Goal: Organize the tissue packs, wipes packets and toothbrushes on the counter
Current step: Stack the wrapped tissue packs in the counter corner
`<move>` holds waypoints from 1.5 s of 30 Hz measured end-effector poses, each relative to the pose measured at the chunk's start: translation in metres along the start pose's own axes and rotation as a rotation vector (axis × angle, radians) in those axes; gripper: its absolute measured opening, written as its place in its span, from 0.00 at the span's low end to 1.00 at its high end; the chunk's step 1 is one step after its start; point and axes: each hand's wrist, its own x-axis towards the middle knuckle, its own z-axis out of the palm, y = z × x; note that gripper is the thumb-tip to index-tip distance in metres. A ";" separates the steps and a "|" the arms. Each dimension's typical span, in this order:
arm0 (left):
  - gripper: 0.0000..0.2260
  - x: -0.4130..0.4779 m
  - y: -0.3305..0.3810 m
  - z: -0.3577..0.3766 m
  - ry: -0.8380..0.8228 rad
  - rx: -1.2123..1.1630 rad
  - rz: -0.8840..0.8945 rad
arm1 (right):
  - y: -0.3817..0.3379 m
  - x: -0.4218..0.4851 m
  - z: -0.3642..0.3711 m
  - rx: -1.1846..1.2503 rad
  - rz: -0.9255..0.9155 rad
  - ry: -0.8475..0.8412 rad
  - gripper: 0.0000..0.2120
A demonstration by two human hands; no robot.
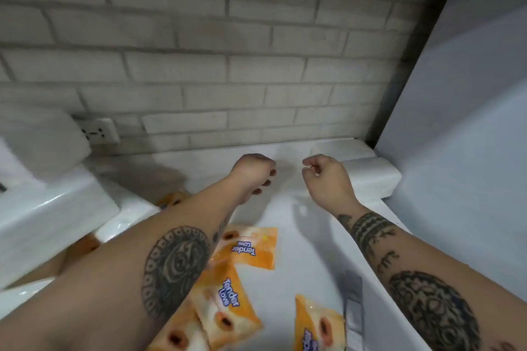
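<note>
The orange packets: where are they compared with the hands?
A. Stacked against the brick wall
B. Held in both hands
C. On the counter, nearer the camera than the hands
C: the orange packets lie on the counter beneath the forearms; both hands, left and right, are curled and hold nothing.

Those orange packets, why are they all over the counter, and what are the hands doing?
A person is tidying a white counter by a brick wall. Both hands are reaching toward the back of the counter, the left hand and right hand loosely curled, and neither seems to be holding anything. Several orange packets lie scattered nearer the person, some overlapping and some partly hidden under the left arm. A grey strip lies beside them; it is too blurry to say what it is.
</note>
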 end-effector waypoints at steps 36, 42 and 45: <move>0.20 -0.272 -0.214 -0.275 0.386 0.049 -0.056 | -0.256 -0.295 0.189 0.404 0.350 -0.573 0.28; 0.29 -0.269 -0.171 -0.251 0.251 -0.145 -0.029 | -0.248 -0.276 0.167 0.577 0.565 -0.392 0.37; 0.40 -0.273 -0.157 -0.238 0.189 -0.124 -0.027 | -0.234 -0.259 0.164 0.655 0.496 -0.311 0.39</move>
